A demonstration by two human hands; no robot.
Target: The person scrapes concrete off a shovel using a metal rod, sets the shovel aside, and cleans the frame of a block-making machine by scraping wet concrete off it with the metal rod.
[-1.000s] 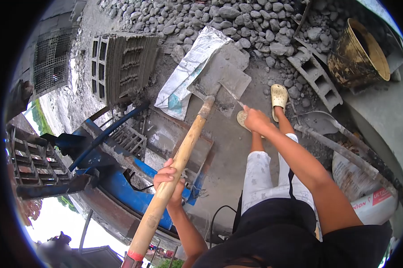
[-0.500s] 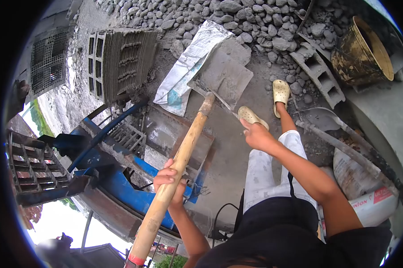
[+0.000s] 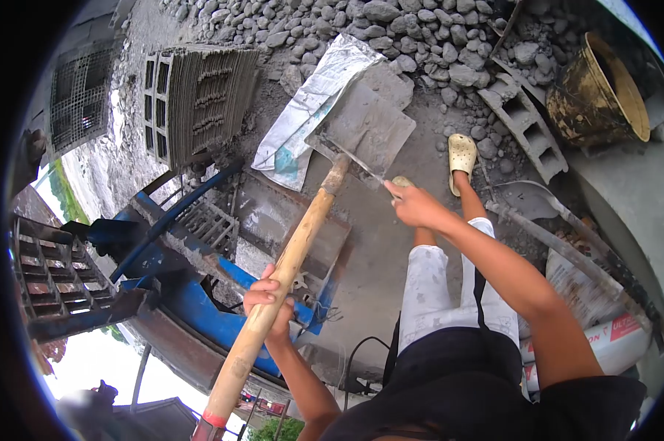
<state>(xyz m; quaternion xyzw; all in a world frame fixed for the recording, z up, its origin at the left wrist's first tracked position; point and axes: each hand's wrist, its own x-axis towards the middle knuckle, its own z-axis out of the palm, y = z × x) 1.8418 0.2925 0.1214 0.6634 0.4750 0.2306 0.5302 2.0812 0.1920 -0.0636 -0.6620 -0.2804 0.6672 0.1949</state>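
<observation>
My left hand (image 3: 268,301) is wrapped round the thick wooden handle (image 3: 273,295) of a shovel. The handle slants from the bottom left up to a flat grey shovel blade (image 3: 372,128) at the upper middle. Pinched in my right hand (image 3: 414,203) is a thin metal tool (image 3: 358,161), whose far end lies against the blade near the handle socket. A white sack (image 3: 302,121) lies flat just left of the blade.
Hollow blocks (image 3: 200,103) stand stacked at the upper left. A blue metal machine (image 3: 192,309) is at the left. Stones (image 3: 420,37) are heaped at the top. A bucket (image 3: 593,95), a hollow block (image 3: 527,128), a second shovel (image 3: 527,198) and filled bags (image 3: 611,342) are at the right.
My right hand has moved slightly left with the thin tool, whose tip has shifted across the blade towards the socket. My left hand still holds the handle, slightly further left.
</observation>
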